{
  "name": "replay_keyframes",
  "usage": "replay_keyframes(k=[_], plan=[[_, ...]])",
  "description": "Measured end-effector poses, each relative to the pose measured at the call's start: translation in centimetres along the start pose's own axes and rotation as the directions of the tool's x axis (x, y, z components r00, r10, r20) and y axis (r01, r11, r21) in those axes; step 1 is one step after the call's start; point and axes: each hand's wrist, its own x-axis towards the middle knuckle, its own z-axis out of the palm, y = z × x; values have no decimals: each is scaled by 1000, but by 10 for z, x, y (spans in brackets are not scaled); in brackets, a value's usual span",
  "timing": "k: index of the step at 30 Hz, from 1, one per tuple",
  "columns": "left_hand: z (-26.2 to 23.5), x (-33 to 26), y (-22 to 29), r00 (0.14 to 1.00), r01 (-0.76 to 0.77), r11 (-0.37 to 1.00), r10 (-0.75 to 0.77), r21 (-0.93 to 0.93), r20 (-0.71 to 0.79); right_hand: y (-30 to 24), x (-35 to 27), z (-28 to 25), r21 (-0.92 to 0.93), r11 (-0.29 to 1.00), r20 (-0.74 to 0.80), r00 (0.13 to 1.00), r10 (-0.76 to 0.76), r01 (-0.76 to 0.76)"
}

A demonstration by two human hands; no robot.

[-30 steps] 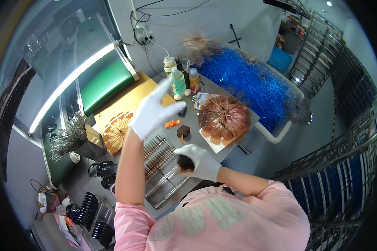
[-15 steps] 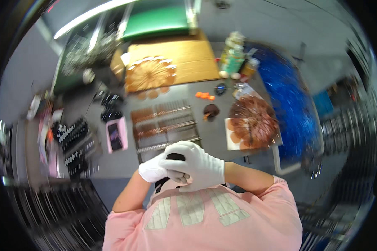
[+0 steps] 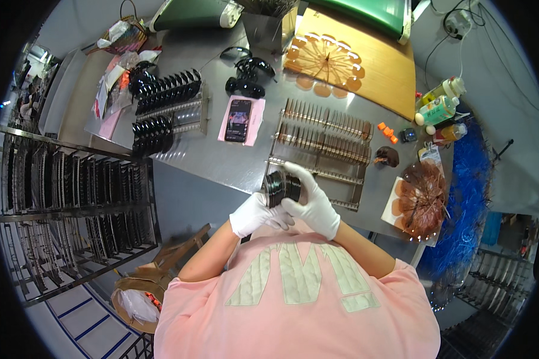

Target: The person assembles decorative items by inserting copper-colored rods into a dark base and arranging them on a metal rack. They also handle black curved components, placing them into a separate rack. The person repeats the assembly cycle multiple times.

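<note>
Both white-gloved hands meet in front of my chest, at the near edge of the metal table. Between them is a bundle of glossy black, ribbed, curved pieces (image 3: 281,188); their exact kind I cannot make out. My left hand (image 3: 256,214) is closed under the bundle's lower left side. My right hand (image 3: 311,206) wraps around its right side, the thumb below and the fingers over the top. Just beyond the hands lies a metal rack (image 3: 317,170) with rows of thin brown translucent pieces; its nearer rails are bare.
A second rack holds shiny black curved pieces (image 3: 167,96). A phone (image 3: 239,119) lies on pink paper, near black hair claws (image 3: 251,72). Brown petal-shaped pieces (image 3: 326,60) fan out on a yellow board (image 3: 377,72). Bottles (image 3: 440,110) and another brown fan (image 3: 422,200) are at right.
My view has turned, so the table's contents sit further right and the left shelving shows more. My hands have shifted from a clasped pose, and the black bundle is now more exposed.
</note>
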Motion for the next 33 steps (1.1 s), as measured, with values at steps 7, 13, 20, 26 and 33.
replay_keyframes(k=[7,13,20,26,33], plan=[[-127,18,-78,989,143,784,-127,-604,70,78,57,-23,191,975,-320,946,-49,115],[-140,23,-99,992,-11,952,-28,-307,-121,103,85,-21,-690,635,54,899,-434,348],[-86,39,-67,980,-157,981,169,116,-105,83,95,-10,-814,512,127,943,-306,275],[-89,40,-70,979,-144,984,157,108,-130,79,83,-21,-858,435,164,949,-269,272],[-93,44,-76,978,-141,982,158,130,-137,99,34,-72,-897,390,67,938,-341,206]])
